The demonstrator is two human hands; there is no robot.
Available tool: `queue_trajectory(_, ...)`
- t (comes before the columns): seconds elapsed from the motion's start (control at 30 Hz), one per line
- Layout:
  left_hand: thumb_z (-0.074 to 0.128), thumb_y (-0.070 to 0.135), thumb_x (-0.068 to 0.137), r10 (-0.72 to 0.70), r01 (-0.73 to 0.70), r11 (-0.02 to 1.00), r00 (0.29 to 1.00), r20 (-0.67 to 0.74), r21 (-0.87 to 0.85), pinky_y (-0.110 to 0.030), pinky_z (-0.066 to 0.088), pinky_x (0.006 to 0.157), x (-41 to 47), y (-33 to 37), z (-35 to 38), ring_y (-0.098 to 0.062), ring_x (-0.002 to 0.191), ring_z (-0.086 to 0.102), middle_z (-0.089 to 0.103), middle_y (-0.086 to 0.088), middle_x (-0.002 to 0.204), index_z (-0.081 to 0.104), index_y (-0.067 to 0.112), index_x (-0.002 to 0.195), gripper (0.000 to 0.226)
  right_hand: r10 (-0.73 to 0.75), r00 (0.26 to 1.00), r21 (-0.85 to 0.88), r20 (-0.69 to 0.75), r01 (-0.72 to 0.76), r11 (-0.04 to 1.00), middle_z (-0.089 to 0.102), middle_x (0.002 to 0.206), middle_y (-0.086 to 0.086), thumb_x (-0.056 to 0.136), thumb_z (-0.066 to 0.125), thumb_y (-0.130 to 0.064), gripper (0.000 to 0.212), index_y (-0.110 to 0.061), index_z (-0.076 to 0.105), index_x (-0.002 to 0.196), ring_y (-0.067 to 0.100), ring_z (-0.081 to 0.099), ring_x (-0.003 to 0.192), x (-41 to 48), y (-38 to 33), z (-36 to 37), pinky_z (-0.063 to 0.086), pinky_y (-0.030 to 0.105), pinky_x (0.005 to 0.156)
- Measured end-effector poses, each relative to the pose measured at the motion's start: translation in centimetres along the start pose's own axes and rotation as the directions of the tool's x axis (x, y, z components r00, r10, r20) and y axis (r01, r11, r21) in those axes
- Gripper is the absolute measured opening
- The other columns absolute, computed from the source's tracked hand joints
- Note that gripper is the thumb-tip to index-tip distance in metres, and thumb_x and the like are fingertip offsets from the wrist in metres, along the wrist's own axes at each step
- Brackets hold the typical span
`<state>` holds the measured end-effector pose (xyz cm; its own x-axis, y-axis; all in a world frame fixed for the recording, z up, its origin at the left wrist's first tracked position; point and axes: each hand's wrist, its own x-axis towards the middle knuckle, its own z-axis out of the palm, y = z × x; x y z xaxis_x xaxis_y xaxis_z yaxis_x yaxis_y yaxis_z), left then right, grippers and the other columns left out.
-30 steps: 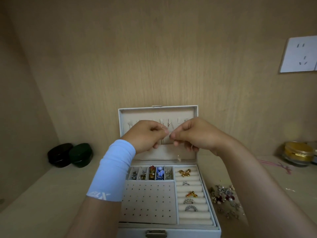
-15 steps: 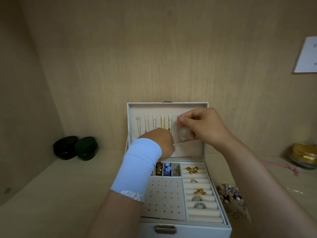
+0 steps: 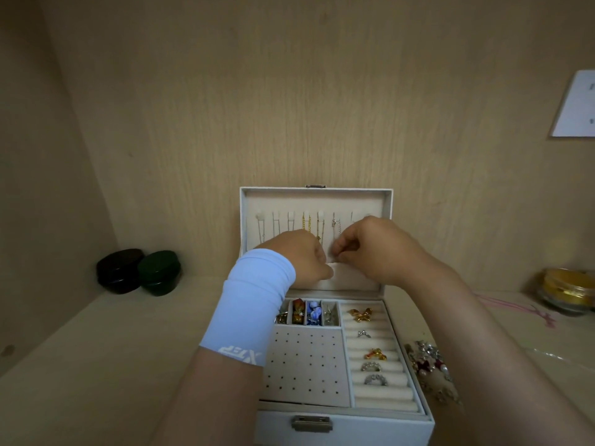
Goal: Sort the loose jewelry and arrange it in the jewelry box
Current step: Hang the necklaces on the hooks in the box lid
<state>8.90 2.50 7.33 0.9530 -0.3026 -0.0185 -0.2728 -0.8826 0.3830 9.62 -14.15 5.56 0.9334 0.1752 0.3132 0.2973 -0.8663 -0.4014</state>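
Observation:
The white jewelry box (image 3: 344, 426) stands open, its lid (image 3: 317, 201) upright with several necklaces hanging from hooks. My right hand (image 3: 376, 249) pinches the lower end of a thin silver necklace (image 3: 336, 225) that hangs on one of the right hooks. My left hand (image 3: 299, 259), in a light blue sleeve, has its fingers curled at the top edge of the lid pocket (image 3: 354, 275), right beside the right fingertips. Several rings, among them a gold bow ring (image 3: 360, 314), sit in the ring rolls. Loose jewelry (image 3: 428, 358) lies on the shelf right of the box.
Two dark round cases (image 3: 120, 270) (image 3: 159, 272) stand at the back left. A gold-lidded jar (image 3: 570, 289) and a pink string (image 3: 515, 309) are at the back right. A wall socket (image 3: 576, 104) is on the wooden back panel. Small compartments (image 3: 307, 312) hold beads beside the holed earring panel (image 3: 304, 365).
Both hands dropped from the hook row to the pocket's top edge. The right hand came down along the silver necklace, and the other hanging necklaces are now uncovered.

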Motion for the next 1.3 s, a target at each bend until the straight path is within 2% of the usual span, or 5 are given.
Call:
queue_trajectory(0.17, 0.067, 0.038, 0.09, 0.026, -0.029, 0.998, 0.999, -0.041, -0.053, -0.033, 0.045, 0.102, 0.0, -0.1, -0.1, -0.015, 0.109, 0.059, 0.064, 0.007, 0.117, 0.066, 0.025, 0.118, 0.031, -0.012, 0.998, 0.035, 0.062, 0.01, 0.999, 0.069, 0.09, -0.016, 0.094, 0.064, -0.014, 0.02, -0.028, 0.078, 0.099, -0.018, 0.054, 0.056, -0.8, 0.2, -0.8, 0.04, 0.006, 0.058)
queue_trajectory(0.5, 0.065, 0.036, 0.091, 0.311, -0.329, 0.93, 0.942, -0.125, -0.163, -0.017, 0.046, 0.077, -0.5, 5.6, 3.7, 0.001, 0.084, 0.057, 0.064, 0.017, 0.095, 0.07, 0.03, 0.103, 0.015, 0.156, 0.981, 0.078, 0.119, -0.166, 0.983, 0.074, 0.078, -0.005, 0.085, 0.075, -0.01, 0.012, -0.021, 0.077, 0.089, 0.01, 0.058, 0.043, -6.4, 8.1, -8.9, 0.052, 0.024, 0.056)
queue_trajectory(0.73, 0.068, 0.025, 0.089, 0.442, -0.433, 0.885, 0.897, 0.018, -0.17, -0.016, 0.045, 0.081, 1.4, 13.4, 8.7, -0.002, 0.076, 0.057, 0.071, 0.004, 0.097, 0.075, 0.019, 0.1, 0.014, 0.447, 0.819, -0.2, 0.359, -0.401, 0.894, 0.075, 0.072, -0.004, 0.074, 0.076, -0.018, 0.01, -0.028, 0.079, 0.078, 0.012, 0.063, 0.051, -10.7, 16.5, -11.3, 0.062, 0.034, 0.064)
queue_trajectory(0.87, 0.068, 0.025, 0.087, 0.413, -0.409, 0.911, 0.903, 0.116, -0.055, -0.028, 0.049, 0.095, 3.5, 17.6, 12.0, -0.016, 0.097, 0.065, 0.072, 0.004, 0.103, 0.076, 0.021, 0.098, 0.014, 0.544, 0.748, -0.296, 0.38, -0.459, 0.838, 0.064, 0.049, -0.016, 0.081, 0.077, -0.02, 0.014, -0.024, 0.08, 0.094, 0.008, 0.062, 0.051, -11.4, 18.7, -11.1, 0.042, 0.014, 0.042)
queue_trajectory(1.3, 0.069, 0.04, 0.081, 0.325, -0.347, 0.898, 0.938, 0.126, 0.271, -0.029, 0.051, 0.077, 6.3, 21.7, 18.4, -0.023, 0.088, 0.066, 0.071, 0.003, 0.095, 0.074, 0.022, 0.088, 0.02, 0.628, 0.646, -0.281, 0.434, -0.565, 0.776, 0.077, 0.074, 0.003, 0.067, 0.086, -0.026, 0.025, -0.014, 0.081, 0.088, 0.018, 0.067, 0.061, -11.3, 23.0, -8.5, 0.053, 0.028, 0.066)
